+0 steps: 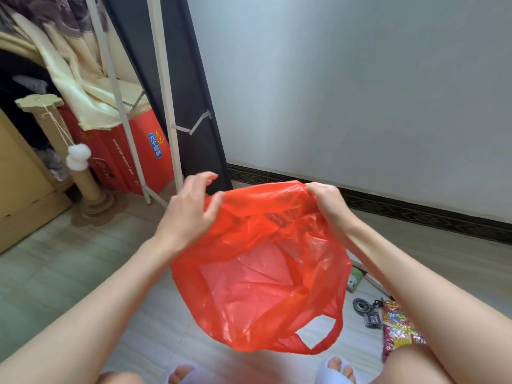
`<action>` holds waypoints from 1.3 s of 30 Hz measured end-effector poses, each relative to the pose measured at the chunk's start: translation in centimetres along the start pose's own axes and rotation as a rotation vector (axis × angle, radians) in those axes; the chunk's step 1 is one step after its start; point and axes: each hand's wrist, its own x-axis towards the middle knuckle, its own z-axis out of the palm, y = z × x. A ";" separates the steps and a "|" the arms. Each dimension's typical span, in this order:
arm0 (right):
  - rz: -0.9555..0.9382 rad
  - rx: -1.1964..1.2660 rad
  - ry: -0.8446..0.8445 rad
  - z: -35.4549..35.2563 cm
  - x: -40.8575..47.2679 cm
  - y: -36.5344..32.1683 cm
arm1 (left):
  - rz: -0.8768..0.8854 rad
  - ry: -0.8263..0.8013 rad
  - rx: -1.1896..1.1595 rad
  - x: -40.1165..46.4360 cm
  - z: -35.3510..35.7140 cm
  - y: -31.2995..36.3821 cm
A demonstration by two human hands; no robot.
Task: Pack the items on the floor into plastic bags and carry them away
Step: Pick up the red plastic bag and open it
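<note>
A thin red plastic bag [260, 273] hangs in front of me, its mouth spread and one handle loop dangling at the lower right. My left hand [188, 214] pinches the bag's left rim with thumb and fingers, the other fingers raised. My right hand [327, 206] is clenched on the bag's right rim. On the floor at the right lie a colourful snack packet [399, 325], a black key ring with a small camera-shaped charm [367, 311] and a small green-and-white item [354, 279], partly hidden by the bag and my right arm.
A white metal rack [163, 106] with dark fabric stands ahead on the left, red cartons [133, 156] behind it. A cardboard cat scratching post [83, 173] with a white pompom is at far left. A grey wall with dark skirting runs at right. My slippered feet [338, 370] are below.
</note>
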 end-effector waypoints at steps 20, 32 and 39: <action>-0.419 -1.333 0.033 -4.3 3.8 18.4 | -0.415 -0.456 -0.470 0.3 17.8 -1.3; -0.151 -1.033 -0.096 -6.5 9.1 25.1 | -0.045 -0.383 0.215 0.8 23.8 -10.2; 0.033 -1.130 0.030 -8.7 11.4 25.1 | 0.629 -0.323 0.263 -1.8 27.8 -5.8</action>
